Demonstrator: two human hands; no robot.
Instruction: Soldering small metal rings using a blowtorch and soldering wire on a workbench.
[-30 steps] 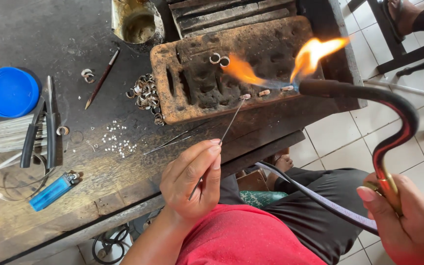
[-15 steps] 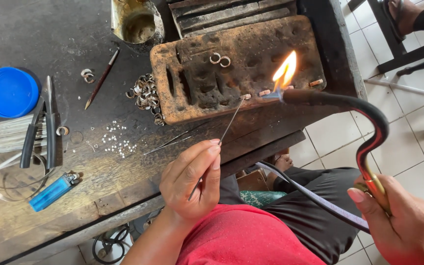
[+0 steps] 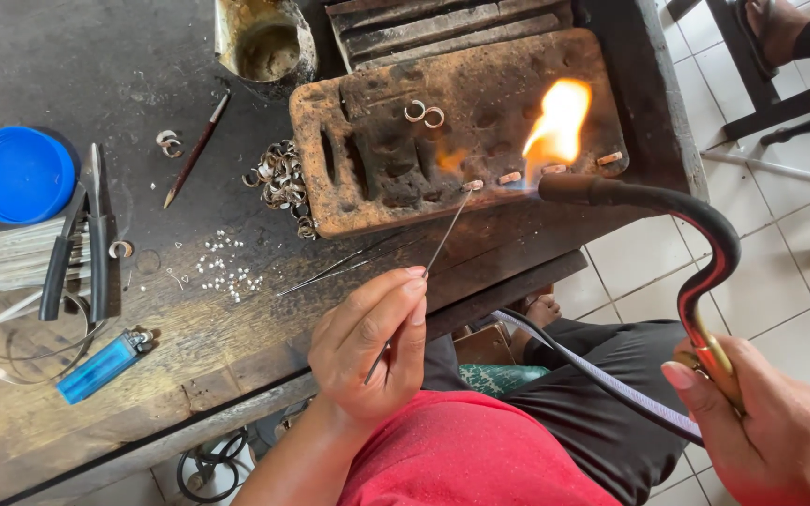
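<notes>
My left hand (image 3: pixel 372 342) pinches a thin metal pick (image 3: pixel 442 236) whose tip rests against a small piece (image 3: pixel 472 185) on the charred soldering block (image 3: pixel 377 187). My right hand (image 3: pixel 780 431) grips the brass handle of a curved black gas torch (image 3: pixel 696 234). The torch's orange flame (image 3: pixel 555 122) burns over small pieces (image 3: pixel 555 169) lined along the block's near edge. Two rings (image 3: pixel 424 113) lie further back on the block.
A heap of metal rings (image 3: pixel 278 183) lies left of the block. Tiny white beads (image 3: pixel 222 267), tweezers (image 3: pixel 325 274), a brush (image 3: pixel 197 150), pliers (image 3: pixel 77 239), a blue lighter (image 3: pixel 105 365), a blue lid (image 3: pixel 16 173) and a metal cup (image 3: pixel 264 37) sit on the workbench. Tiled floor lies at right.
The torch head has swung left and lower toward the block's near edge, and the flame now stands more upright. My left hand and the pick have stayed in place.
</notes>
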